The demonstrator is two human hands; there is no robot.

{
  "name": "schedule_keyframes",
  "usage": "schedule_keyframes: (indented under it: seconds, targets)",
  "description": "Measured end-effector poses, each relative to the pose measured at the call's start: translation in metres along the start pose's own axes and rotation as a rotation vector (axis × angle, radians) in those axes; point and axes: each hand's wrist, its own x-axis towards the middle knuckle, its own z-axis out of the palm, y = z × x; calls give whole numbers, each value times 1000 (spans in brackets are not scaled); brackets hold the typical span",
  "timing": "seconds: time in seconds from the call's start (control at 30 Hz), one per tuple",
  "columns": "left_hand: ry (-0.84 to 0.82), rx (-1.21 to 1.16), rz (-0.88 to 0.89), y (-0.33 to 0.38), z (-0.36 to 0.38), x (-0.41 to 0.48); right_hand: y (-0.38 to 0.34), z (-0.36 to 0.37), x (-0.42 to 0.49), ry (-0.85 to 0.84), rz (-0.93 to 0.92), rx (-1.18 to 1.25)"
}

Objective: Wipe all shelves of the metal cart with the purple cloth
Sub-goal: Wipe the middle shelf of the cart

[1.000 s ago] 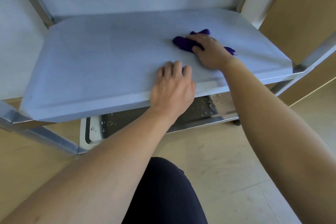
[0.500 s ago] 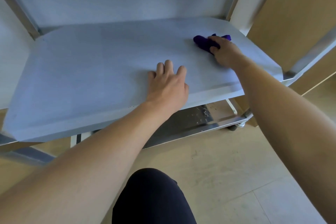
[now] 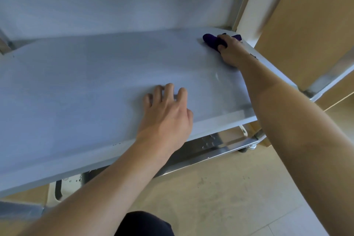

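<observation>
Right hand: my right hand (image 3: 230,51) is reached out to the far right corner of the middle shelf (image 3: 86,86), fingers curled down over the purple cloth (image 3: 211,41) and pressing it flat onto the shelf surface.
Purple cloth: bunched under my right fingers; a dark roll of it sticks out to the left of them and a small tip shows beyond them, close to the cart's rear right post (image 3: 249,9).
Left hand: my left hand (image 3: 168,113) lies palm down on the same shelf, near its front edge, fingers spread a little and holding nothing. It is well apart from my right hand, nearer to me and to its left.
Middle shelf: pale grey metal; a faint wet streak shows between my two hands, nearer the right forearm.
Bottom shelf: the bottom shelf (image 3: 210,145) shows below my left wrist, shiny, with water drops on it.
Floor: light floor (image 3: 229,188) beneath my arms.
Clothing: a dark knee (image 3: 143,224) sits between my forearms.
</observation>
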Motion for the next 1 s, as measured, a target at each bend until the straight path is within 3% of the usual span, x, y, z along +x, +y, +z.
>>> schedule_keyframes:
  seconds: [0.47, 0.67, 0.8, 0.9, 1.0]
  targets:
    - [-15, 17, 8, -2, 1, 2, -28, 1, 31, -58, -48, -36]
    - [-21, 14, -3, -2, 0, 3, -65, 10, -7, -252, -319, -2]
    - [-24, -6, -5, -1, -1, 3, -53, 8, -31, -315, -426, -1]
    - [-12, 2, -7, -1, 0, 4, -27, -1, -28, -255, -373, 38]
    - [-15, 0, -3, -1, 0, 3, -13, -2, -14, -116, -169, 84]
